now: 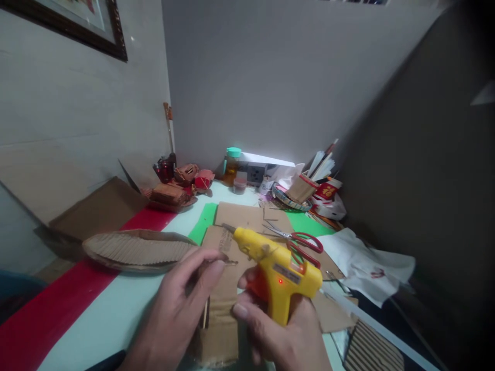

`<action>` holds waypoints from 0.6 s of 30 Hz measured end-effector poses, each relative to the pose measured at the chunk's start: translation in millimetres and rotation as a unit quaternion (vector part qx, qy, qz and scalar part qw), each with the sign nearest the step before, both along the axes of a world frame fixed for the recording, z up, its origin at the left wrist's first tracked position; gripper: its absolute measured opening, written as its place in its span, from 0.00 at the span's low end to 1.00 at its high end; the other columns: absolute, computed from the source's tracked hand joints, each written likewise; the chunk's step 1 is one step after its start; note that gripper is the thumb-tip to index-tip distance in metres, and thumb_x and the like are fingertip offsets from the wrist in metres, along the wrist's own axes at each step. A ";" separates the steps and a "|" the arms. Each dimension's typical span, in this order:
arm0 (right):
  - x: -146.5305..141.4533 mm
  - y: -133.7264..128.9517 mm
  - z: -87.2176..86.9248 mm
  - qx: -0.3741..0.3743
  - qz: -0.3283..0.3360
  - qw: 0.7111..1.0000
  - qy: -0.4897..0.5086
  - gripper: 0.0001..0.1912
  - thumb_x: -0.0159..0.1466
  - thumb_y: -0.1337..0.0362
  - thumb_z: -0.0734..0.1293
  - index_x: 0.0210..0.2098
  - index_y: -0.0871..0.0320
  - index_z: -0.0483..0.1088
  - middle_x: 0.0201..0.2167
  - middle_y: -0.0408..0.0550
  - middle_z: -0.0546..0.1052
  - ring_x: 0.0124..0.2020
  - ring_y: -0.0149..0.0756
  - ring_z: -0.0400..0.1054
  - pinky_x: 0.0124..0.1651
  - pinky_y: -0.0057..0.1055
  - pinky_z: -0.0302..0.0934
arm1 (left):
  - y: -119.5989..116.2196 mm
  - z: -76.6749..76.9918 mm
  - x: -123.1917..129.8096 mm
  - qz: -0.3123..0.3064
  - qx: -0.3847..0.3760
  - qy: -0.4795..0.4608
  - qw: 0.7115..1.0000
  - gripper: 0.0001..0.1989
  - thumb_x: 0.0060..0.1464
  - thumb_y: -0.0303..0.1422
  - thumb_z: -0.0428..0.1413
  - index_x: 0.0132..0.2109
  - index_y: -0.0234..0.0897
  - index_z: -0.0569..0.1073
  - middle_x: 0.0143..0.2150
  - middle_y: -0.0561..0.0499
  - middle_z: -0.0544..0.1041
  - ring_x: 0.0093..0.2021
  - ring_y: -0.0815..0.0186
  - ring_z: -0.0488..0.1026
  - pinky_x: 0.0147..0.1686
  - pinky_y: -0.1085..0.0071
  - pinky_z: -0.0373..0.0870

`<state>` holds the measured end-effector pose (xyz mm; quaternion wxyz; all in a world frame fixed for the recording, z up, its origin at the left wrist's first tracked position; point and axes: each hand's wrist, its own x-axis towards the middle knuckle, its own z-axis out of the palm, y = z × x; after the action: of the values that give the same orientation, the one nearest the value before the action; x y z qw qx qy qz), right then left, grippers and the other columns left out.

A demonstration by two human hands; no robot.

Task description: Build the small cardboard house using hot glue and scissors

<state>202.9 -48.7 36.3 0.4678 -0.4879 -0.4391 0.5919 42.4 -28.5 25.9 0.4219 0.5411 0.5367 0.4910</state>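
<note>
My right hand (286, 330) is wrapped round the handle of a yellow hot glue gun (266, 252), its nozzle pointing up and to the left. A small red light glows on the gun's side. Left of it, my left hand (185, 299) pinches a small, thin brown piece (231, 263) between thumb and forefinger; its kind is too small to make out. Beneath both hands lies flat brown cardboard (220, 337). A long boat-shaped cardboard piece (135, 250) with a ribbed inside rests left of my left hand.
Red-handled scissors (309, 242) lie on cardboard behind the glue gun. At the back stand a bottle with a turquoise lid (233, 165) and a holder (301, 188) with sticks. Brown cardboard models (170, 195) sit back left. A white bag (379, 263) and corrugated cardboard (371, 348) lie right.
</note>
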 end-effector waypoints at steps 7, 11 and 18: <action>4.9 9.1 -6.0 0.011 0.010 0.997 0.073 0.26 0.50 0.53 0.81 0.37 0.58 0.69 0.17 0.34 0.70 0.11 0.21 0.60 0.15 0.17 0.53 | -7.3 -2.7 -8.4 -0.077 -0.055 -0.053 0.994 0.31 0.55 0.58 0.55 0.62 0.55 0.65 0.69 0.51 0.64 0.70 0.45 0.57 0.68 0.45 0.48; 13.7 16.6 -6.9 0.031 -0.034 0.995 0.086 0.26 0.51 0.52 0.81 0.39 0.60 0.69 0.14 0.32 0.67 0.11 0.18 0.58 0.16 0.14 0.48 | -7.8 -13.2 -12.9 -0.117 -0.017 -0.043 0.992 0.54 0.38 0.66 0.62 0.70 0.63 0.55 0.75 0.54 0.55 0.74 0.38 0.47 0.72 0.43 0.43; 17.6 18.7 -4.5 0.040 -0.034 0.993 0.101 0.26 0.51 0.50 0.81 0.37 0.59 0.69 0.11 0.31 0.65 0.10 0.18 0.54 0.16 0.15 0.46 | -10.3 -11.4 -9.5 -0.110 0.044 0.093 0.989 0.54 0.42 0.53 0.69 0.67 0.81 0.44 0.76 0.68 0.49 0.75 0.43 0.46 0.72 0.40 0.36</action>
<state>220.5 -30.0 31.8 0.5489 -0.4208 -0.3962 0.6039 32.9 -38.9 14.5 0.3973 0.6586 0.4883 0.4124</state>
